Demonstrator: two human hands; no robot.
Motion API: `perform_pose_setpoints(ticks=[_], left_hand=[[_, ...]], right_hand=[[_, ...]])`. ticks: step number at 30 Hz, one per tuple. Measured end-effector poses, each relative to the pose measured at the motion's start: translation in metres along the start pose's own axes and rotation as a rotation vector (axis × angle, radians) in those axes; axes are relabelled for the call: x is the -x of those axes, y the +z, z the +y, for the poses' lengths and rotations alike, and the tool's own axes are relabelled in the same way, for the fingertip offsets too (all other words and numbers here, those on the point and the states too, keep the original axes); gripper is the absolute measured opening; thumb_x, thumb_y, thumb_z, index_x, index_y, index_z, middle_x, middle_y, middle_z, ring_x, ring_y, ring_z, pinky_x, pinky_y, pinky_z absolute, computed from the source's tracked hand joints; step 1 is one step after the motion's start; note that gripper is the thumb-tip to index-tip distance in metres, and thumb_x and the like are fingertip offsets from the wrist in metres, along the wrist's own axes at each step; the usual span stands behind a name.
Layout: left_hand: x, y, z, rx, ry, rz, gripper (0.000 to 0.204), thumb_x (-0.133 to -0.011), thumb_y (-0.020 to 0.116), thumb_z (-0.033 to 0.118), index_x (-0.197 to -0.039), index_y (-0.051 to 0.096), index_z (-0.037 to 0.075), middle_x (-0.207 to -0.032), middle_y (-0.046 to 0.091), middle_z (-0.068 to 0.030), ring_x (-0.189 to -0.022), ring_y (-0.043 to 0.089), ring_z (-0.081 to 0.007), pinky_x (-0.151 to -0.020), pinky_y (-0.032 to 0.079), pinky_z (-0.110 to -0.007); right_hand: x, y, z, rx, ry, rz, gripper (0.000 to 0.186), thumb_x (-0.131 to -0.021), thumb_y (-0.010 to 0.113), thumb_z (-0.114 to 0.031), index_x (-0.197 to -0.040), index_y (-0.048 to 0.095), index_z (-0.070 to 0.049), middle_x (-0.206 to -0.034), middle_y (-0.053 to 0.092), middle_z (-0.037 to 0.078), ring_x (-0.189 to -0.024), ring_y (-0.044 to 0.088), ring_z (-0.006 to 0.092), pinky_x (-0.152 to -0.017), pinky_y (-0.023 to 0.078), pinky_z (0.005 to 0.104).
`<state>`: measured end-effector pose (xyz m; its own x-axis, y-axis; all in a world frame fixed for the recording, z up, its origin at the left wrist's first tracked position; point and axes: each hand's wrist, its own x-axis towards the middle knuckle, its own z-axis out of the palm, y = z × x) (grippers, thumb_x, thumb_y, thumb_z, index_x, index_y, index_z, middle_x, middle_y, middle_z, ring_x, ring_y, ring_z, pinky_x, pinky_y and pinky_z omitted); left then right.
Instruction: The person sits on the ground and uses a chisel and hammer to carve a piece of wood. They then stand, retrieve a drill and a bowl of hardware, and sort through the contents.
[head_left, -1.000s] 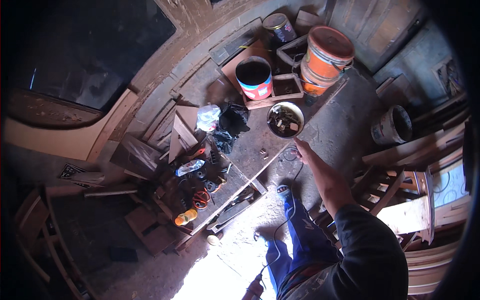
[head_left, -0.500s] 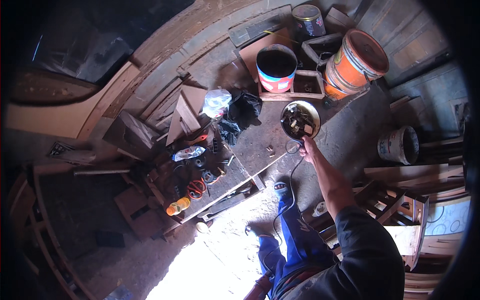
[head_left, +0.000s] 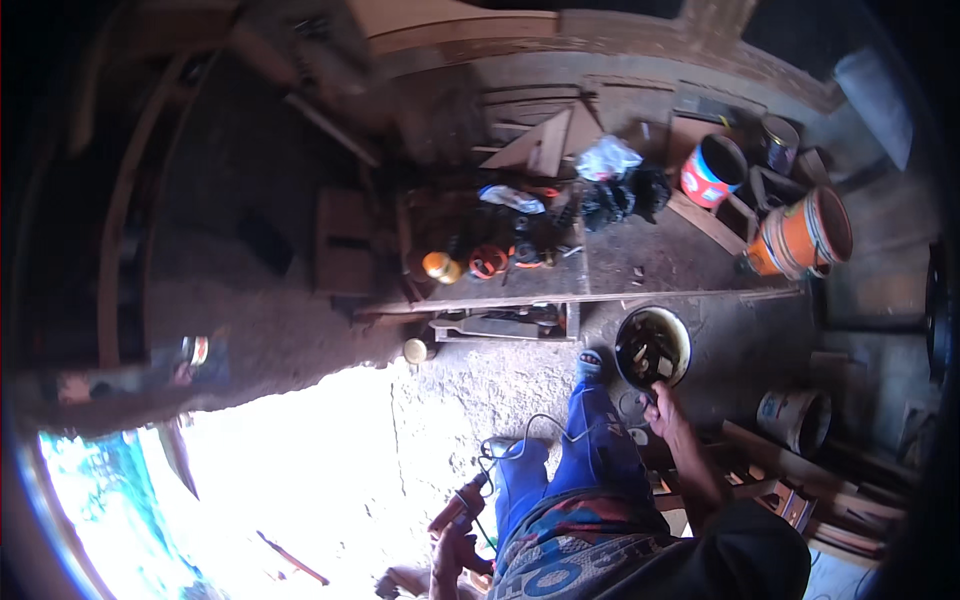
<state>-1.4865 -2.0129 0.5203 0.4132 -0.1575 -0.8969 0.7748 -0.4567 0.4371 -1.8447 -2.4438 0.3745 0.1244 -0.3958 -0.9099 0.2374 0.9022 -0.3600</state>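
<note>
The scrap bucket (head_left: 684, 343) is hanging at the person's one o'clock, seemingly lifted but not yet set down, while the right hand (head_left: 662, 410) is grasping its near edge and the left hand (head_left: 456, 547) is gripping a corded tool (head_left: 460, 506) at nine.

The dark wooden table (head_left: 610, 265) across the upper right of the frame carries an orange-capped yellow plastic bottle (head_left: 441, 267) and coiled orange cord (head_left: 488, 262) leftward, a crumpled black plastic bag (head_left: 605, 207) centrally, and stacked orange plastic buckets (head_left: 800, 235) at right.

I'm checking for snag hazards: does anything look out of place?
Yes: the dark cord hangs loose across the blue trousers, running from the tool in the left hand, where it might catch.
</note>
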Motion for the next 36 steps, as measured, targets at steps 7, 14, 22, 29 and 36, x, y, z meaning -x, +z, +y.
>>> perform_pose_setpoints(ticks=[7,14,22,29,36], left_hand=[[-0.001,-0.150,-0.039,0.344,0.269,-0.163,0.059,-0.091,0.075,0.038,-0.127,0.059,-0.006,-0.097,0.071,-0.0149,-0.072,0.070,-0.0206,-0.061,0.060,-0.035],[0.050,-0.266,-0.047,0.748,0.420,0.085,0.055,-0.086,0.078,0.038,-0.122,0.063,-0.002,-0.095,0.071,-0.0102,-0.075,0.069,-0.0176,-0.061,0.059,-0.032],[0.064,-0.377,-0.090,0.982,0.498,0.374,0.054,-0.086,0.079,0.028,-0.128,0.063,-0.003,-0.100,0.072,-0.0117,-0.081,0.072,-0.0206,-0.070,0.063,-0.034],[0.058,-0.453,-0.193,1.598,0.496,0.495,0.069,-0.082,0.079,0.046,-0.130,0.061,0.001,-0.105,0.074,-0.0168,-0.083,0.074,-0.0274,-0.073,0.063,-0.042],[0.124,-0.515,-0.224,1.645,0.340,0.713,0.060,-0.085,0.078,0.037,-0.129,0.061,0.001,-0.104,0.073,-0.0169,-0.082,0.074,-0.0270,-0.070,0.064,-0.041]], right_hand=[[0.066,0.123,0.117,0.252,0.040,-0.152,0.018,-0.099,0.055,-0.028,-0.097,0.057,-0.010,-0.069,0.061,0.005,-0.037,0.038,0.0081,-0.034,0.028,0.0243],[0.102,0.287,0.229,0.677,0.230,-0.374,0.021,-0.100,0.054,-0.031,-0.092,0.057,-0.011,-0.074,0.063,0.006,-0.037,0.039,0.0072,-0.033,0.031,0.0236],[0.124,0.467,0.389,1.127,0.387,-0.480,0.019,-0.095,0.057,-0.029,-0.094,0.058,-0.010,-0.070,0.062,0.004,-0.036,0.038,0.0079,-0.033,0.030,0.0242],[0.150,0.603,0.575,1.417,0.325,-0.579,0.017,-0.092,0.061,-0.026,-0.097,0.059,-0.010,-0.068,0.060,0.003,-0.037,0.038,0.0078,-0.034,0.028,0.0247],[0.203,0.756,0.807,1.711,0.248,-0.683,0.017,-0.092,0.059,-0.026,-0.088,0.058,-0.010,-0.066,0.060,0.003,-0.037,0.038,0.0086,-0.033,0.026,0.0274]])
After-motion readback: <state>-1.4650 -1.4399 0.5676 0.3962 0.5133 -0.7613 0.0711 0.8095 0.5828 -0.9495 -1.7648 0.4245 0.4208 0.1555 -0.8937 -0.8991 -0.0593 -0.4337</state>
